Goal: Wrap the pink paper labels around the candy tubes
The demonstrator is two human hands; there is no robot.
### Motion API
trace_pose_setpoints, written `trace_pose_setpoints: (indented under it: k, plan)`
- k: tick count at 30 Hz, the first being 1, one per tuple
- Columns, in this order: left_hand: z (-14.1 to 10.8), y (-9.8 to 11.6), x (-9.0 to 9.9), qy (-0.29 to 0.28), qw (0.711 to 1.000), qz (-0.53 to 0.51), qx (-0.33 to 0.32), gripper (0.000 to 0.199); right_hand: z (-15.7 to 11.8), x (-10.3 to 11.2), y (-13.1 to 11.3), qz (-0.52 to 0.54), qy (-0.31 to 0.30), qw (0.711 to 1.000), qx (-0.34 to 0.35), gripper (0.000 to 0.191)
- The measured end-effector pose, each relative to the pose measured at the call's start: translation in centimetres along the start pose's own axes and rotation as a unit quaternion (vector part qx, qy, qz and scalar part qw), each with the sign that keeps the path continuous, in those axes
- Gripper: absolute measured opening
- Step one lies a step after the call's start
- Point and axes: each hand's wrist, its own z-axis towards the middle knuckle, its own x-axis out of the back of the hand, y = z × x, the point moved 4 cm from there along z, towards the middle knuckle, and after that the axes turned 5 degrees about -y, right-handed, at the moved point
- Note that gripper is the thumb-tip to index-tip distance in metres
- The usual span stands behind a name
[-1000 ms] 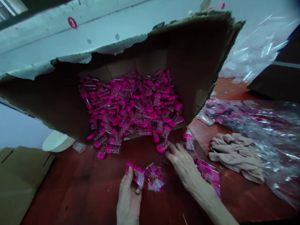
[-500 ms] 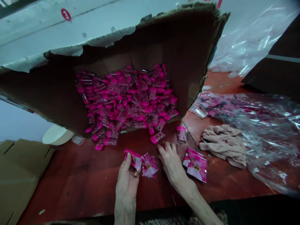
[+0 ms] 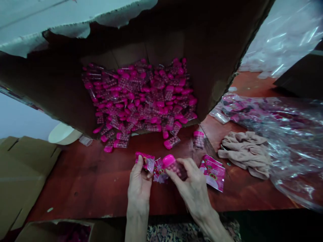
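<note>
Between the thumb and fingers of my left hand is a pink printed sleeve. My right hand grips a small clear bottle of pink balls, its pink cap pointing left toward the sleeve but apart from it. More pink sleeves lie on the table between the hands, partly behind the held bottle. Right of my right hand is a small stack of flat pink sleeves. One bottle stands alone behind it. Many similar bottles fill the tipped cardboard box.
The large cardboard box opens toward me on the red table. A beige cloth and clear plastic bags lie right. At left are a pale bowl and a carton; an open box sits below the edge.
My right hand has closed on a bottle and brought it back near the left hand. My left hand still holds the sleeve. The camera view has shifted, showing the open box below.
</note>
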Motion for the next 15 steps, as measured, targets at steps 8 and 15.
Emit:
trace_pose_setpoints:
  k: [8,15]
  plan:
    - [-0.7,-0.9,-0.3,-0.028,0.999,0.027,-0.026,0.010,-1.1,-0.1,-3.0,0.064,0.053,0.996,0.036,0.014]
    - [-1.1,-1.5,-0.3,-0.018,0.996,0.072,-0.048,0.023,-1.4,-0.8,-2.5,0.099,-0.011,0.995,0.006,0.014]
